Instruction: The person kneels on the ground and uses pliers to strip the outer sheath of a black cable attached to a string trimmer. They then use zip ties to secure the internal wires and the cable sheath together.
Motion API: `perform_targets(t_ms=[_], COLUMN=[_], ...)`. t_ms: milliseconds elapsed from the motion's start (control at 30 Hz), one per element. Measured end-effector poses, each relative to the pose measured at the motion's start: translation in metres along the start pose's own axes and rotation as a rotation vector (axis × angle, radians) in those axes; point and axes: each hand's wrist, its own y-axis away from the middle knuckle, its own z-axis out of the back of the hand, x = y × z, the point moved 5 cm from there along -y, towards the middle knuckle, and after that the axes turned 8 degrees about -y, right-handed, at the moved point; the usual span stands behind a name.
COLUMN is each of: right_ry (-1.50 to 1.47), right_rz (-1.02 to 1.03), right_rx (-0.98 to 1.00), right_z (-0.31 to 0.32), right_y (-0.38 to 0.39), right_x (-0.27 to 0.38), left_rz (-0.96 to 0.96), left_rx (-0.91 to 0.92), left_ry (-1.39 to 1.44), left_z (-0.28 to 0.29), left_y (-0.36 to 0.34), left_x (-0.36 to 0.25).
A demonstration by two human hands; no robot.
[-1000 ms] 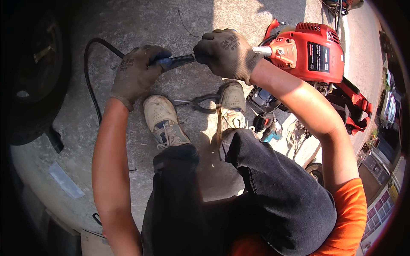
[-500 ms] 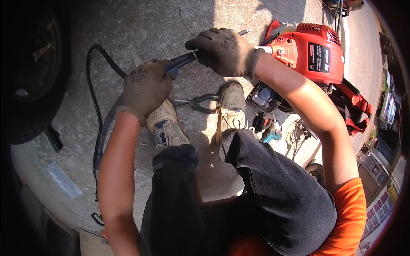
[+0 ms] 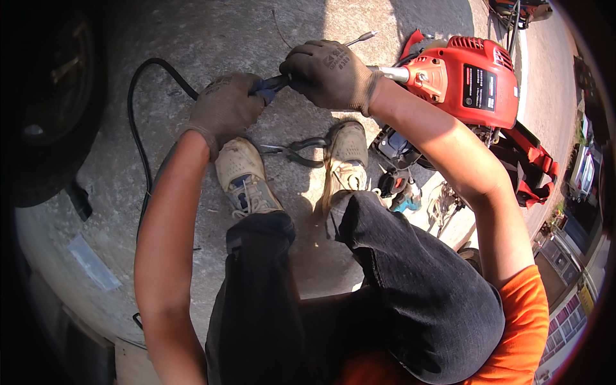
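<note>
My left hand [image 3: 226, 108], in a brown-grey work glove, is closed around a black hose-like tube with a blue piece [image 3: 264, 94] showing at its thumb side. I cannot make out what the blue piece is. My gloved right hand [image 3: 330, 74] is closed on the far end of the dark tube [image 3: 277, 82], close to the left. A thin metal rod [image 3: 364, 37] with a pointed tip sticks out beyond the right hand. Black cable [image 3: 133, 106] loops from the left hand down along the left forearm. Right of my hands lies a red engine unit [image 3: 478, 80] with a silver shaft [image 3: 393, 74].
Pliers [image 3: 292, 152] lie between my shoes [image 3: 348, 151]. A teal and black power tool [image 3: 405, 196] rests near my right knee, beside a black engine part [image 3: 394, 147]. Red straps [image 3: 539, 160] hang by the engine. A dark wheel [image 3: 58, 96] stands left; a clear plastic bag [image 3: 94, 262] lies below it.
My hands have drawn closer together, so less of the tube shows between them. The left hand has moved slightly right and up. More of the metal rod now shows past the right hand.
</note>
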Motion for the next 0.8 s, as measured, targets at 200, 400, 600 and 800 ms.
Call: perform_targets(t_ms=[200,400,600,800], right_ry=[0.029,0.234,0.284,0.178], right_rz=[-0.121,-0.152,-0.218,-0.173], right_rx=[0.063,0.143,0.374,0.281], right_z=[0.013,0.023,0.028,0.026], right_y=[-0.004,-0.002,-0.004,-0.001], right_x=[0.007,0.024,0.037,0.016], left_rz=[-0.412,-0.418,-0.463,-0.315], left_rx=[-0.49,-0.574,-0.538,-0.232], left_ry=[-0.404,-0.377,-0.366,0.152], left_z=[-0.015,-0.009,0.008,-0.001], left_y=[0.021,0.028,0.014,-0.001], left_x=[-0.012,-0.014,-0.024,-0.034])
